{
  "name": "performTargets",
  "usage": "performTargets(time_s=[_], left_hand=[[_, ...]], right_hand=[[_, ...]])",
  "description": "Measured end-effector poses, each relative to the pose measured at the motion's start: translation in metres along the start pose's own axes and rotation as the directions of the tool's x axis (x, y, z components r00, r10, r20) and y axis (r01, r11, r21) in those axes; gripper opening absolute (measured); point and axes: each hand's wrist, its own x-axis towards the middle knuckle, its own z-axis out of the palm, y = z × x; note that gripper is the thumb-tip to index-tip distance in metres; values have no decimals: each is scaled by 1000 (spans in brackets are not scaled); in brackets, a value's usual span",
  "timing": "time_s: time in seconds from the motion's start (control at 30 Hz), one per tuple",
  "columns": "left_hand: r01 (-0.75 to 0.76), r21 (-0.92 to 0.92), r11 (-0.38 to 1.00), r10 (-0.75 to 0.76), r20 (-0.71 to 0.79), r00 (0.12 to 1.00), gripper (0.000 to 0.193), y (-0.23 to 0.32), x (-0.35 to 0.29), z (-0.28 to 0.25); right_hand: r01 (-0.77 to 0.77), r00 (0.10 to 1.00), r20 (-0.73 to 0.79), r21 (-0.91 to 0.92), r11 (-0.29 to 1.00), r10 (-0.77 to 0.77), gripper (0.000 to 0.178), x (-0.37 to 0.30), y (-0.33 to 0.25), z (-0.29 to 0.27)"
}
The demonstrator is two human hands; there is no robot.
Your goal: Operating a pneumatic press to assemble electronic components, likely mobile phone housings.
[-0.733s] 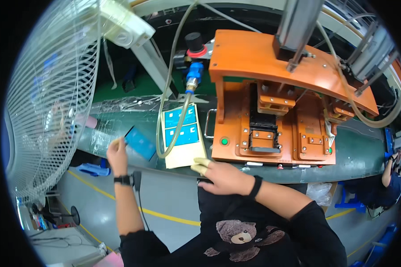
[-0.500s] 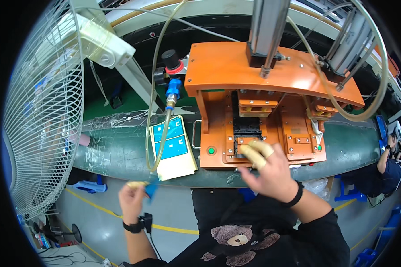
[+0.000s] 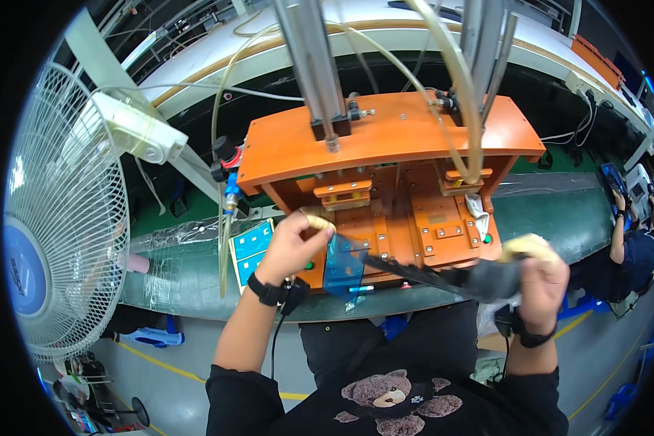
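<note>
My left hand (image 3: 291,251), with covered fingertips, pinches a translucent blue film (image 3: 344,269) by its upper edge. The film hangs down in front of the orange press (image 3: 385,145). On the right, my right hand (image 3: 543,283) is closed around the wide end of a long black strip-like part (image 3: 479,282). That part is smeared by motion, and its narrow end reaches left to the film's edge; whether the two touch I cannot tell. Behind both hands lie the press's bolted base fixtures (image 3: 443,232).
A stack of blue film sheets on pale backing (image 3: 251,247) lies left of the press on the green bench (image 3: 174,269). A caged fan (image 3: 65,218) stands at far left. A hose (image 3: 221,196) and regulator (image 3: 227,149) are beside the press. Another person (image 3: 636,247) works at far right.
My left hand has come up and right with the blue film. My right hand has left the press fixture and now holds the black part at the right. The view has shifted.
</note>
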Motion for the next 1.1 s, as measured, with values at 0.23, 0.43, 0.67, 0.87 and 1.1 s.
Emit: performTargets(time_s=[0.23,0.43,0.67,0.87,1.1], left_hand=[[-49,543,838,82,-36,996,39,-21,70,15],[-20,-857,514,-70,-65,995,35,-97,100,-8],[71,-595,801,-179,-126,976,33,-77,109,-19],[202,-319,926,-267,-174,948,32,-51,133,9],[352,38,935,-333,-242,911,31,-29,126,6]], right_hand=[[-54,674,-485,720,692,558,25,-97,116,-151],[-118,336,-685,651,750,647,28,-99,303,-184],[-524,352,-295,725,448,888,31,39,384,-131],[-736,454,-484,271,621,749,31,44,398,-139],[-707,467,-441,334,624,766,31,49,390,-135]])
